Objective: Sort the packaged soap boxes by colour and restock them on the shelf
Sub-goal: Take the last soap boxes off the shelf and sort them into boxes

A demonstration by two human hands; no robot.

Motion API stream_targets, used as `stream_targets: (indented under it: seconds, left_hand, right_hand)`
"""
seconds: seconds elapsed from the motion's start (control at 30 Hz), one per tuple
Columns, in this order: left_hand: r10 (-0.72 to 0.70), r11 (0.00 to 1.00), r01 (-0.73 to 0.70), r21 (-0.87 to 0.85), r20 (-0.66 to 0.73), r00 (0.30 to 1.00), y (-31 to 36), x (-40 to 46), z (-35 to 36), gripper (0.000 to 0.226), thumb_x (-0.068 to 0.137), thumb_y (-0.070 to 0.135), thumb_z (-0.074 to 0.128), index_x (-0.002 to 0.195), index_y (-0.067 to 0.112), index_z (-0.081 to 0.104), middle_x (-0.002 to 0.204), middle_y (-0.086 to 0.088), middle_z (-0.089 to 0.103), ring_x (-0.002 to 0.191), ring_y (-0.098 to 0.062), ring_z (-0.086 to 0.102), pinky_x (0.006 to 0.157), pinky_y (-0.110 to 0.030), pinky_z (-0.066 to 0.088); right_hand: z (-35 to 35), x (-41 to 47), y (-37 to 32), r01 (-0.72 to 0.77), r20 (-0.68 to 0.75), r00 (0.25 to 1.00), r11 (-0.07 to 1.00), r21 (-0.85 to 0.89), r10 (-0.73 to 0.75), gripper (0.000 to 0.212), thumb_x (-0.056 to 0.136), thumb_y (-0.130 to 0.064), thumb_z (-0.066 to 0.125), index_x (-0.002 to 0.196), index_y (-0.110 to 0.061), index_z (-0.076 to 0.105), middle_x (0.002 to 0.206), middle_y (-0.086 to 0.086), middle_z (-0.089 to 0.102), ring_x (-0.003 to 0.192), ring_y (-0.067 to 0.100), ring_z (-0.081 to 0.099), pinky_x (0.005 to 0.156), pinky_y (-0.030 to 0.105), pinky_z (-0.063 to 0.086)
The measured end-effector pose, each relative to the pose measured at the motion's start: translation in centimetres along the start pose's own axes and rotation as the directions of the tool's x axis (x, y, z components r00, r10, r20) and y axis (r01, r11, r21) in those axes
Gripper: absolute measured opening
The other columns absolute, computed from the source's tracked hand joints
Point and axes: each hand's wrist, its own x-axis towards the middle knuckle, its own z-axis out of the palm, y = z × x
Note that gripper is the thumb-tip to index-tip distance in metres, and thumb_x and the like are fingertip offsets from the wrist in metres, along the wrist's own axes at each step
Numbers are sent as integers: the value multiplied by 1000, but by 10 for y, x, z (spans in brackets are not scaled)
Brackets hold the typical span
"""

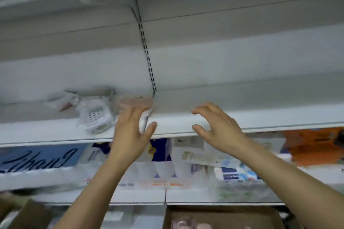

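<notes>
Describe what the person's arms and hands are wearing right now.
Nothing shows on them. The left hand and right hand are bare: no gloves, rings, watches or bands visible. Both forearms are bare to the bottom edge of the picture, with no sleeve in view.

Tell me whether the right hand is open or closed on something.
Open. The right hand hovers at the front edge of the white shelf, fingers loosely curved with a clear gap to the thumb, and nothing is held between them.
</notes>
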Motion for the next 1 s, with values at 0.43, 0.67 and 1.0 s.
stream_targets:
  seconds: [0.43, 0.67, 1.0]
  left_hand:
    - [-528, 838, 520, 167, 2, 850, -142, 36, -32, 72, 73, 57, 74, 134, 26, 52, 139, 1, 51, 119, -29, 53, 93, -40, 46]
    - [-665, 626, 546, -557, -16, 747, -101, -11, -65, 27, 85, 42, 66, 89, 16, 65, 81, -8, 68, 65, -14, 61, 50, -26, 51]
    - [-700, 238, 529, -815, 234, 675, -16, -107, -48, 57, 95, 64, 32, 114, 20, 63, 94, -10, 76, 53, -28, 67, 39, -20, 30]
  right_hand:
    - [110, 177, -93, -121, 384, 918, 992, 38, 97, 88, 79, -55, 68, 149, -34, 19, 153, 8, 20, 136, 37, 27, 108, 45, 36]
    - [104, 141, -83, -150, 222, 963, 988, -29, 153, 73, 74, -53, 64, 139, -28, 40, 120, 11, 53, 113, 34, 44, 82, 37, 43]
    - [15, -16, -72, -340, 226, 935, 869, 359, 272, 49, 78, -49, 68, 122, -30, 55, 105, -6, 57, 89, 11, 57, 74, 29, 47]
